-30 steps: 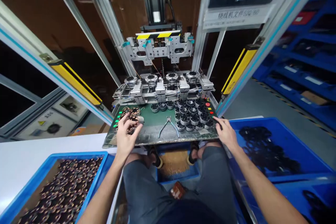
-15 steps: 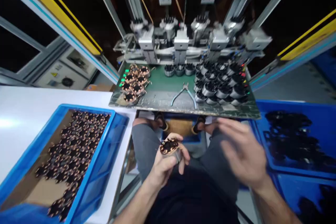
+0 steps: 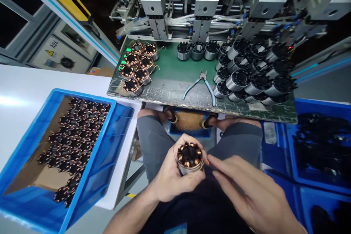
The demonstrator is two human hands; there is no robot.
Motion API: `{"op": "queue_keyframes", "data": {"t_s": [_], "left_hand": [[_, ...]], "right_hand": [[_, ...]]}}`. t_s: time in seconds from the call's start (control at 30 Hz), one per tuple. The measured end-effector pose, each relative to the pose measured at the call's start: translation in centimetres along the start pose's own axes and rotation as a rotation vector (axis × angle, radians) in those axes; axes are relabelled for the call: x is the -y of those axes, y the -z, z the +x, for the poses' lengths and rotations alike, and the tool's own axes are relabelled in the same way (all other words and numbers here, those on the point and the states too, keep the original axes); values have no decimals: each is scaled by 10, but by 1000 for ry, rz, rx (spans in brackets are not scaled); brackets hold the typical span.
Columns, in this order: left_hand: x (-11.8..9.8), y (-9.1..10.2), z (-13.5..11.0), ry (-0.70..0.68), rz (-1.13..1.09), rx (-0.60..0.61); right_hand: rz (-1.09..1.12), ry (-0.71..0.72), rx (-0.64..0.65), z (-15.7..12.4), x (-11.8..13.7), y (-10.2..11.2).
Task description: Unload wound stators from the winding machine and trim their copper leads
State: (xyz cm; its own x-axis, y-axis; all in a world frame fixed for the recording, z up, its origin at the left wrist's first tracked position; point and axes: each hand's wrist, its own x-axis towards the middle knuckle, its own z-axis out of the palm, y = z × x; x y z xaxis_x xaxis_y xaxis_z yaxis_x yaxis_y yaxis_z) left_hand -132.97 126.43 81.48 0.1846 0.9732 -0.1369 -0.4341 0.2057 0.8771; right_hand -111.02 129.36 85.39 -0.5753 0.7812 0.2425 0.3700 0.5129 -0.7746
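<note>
Wound stator (image 3: 189,158), 1 pc: now in L hand (image 3: 175,183), clear of table (image 3: 171,93), w/ R hand (image 3: 252,190) alongside.
L hand: 1.0 s ago over table's L end, covering pt. of wound-stator grp (image 3: 140,75); now nr. body, grp uncovered. Stator: top face turned more squarely to cam. vs 0.5 s ago. R hand: 1.0 s ago at table's R edge, 0.5 s ago blurred & well apart fr. stator; now fingertips (image 3: 215,162) just beside its R rim, contact unclear. View: tilted down; touchscreen & striped bar, seen 1.0 s ago, out of frame.
</note>
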Motion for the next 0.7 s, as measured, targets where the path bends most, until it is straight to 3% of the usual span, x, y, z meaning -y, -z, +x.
{"op": "queue_keyframes", "data": {"t_s": [0.13,0.23,0.37,0.43,0.57,0.63,0.7], "left_hand": [[-3,-7,7,-35,220,-110],[-7,-8,10,-90,357,-113],[-8,-3,11,-151,473,-81],[-5,-2,11,-123,454,-33],[4,-5,14,-68,317,18],[7,-9,15,-64,152,8],[8,-19,14,-46,-74,30]], "right_hand": [[15,-47,31,-6,-4,-1],[13,-92,2,-18,-10,8],[124,-143,59,-34,-20,25],[348,-157,40,-34,-21,23],[928,-309,-189,-17,-9,6],[992,-385,-227,-10,1,1],[905,-414,-170,-10,10,-2]]}}
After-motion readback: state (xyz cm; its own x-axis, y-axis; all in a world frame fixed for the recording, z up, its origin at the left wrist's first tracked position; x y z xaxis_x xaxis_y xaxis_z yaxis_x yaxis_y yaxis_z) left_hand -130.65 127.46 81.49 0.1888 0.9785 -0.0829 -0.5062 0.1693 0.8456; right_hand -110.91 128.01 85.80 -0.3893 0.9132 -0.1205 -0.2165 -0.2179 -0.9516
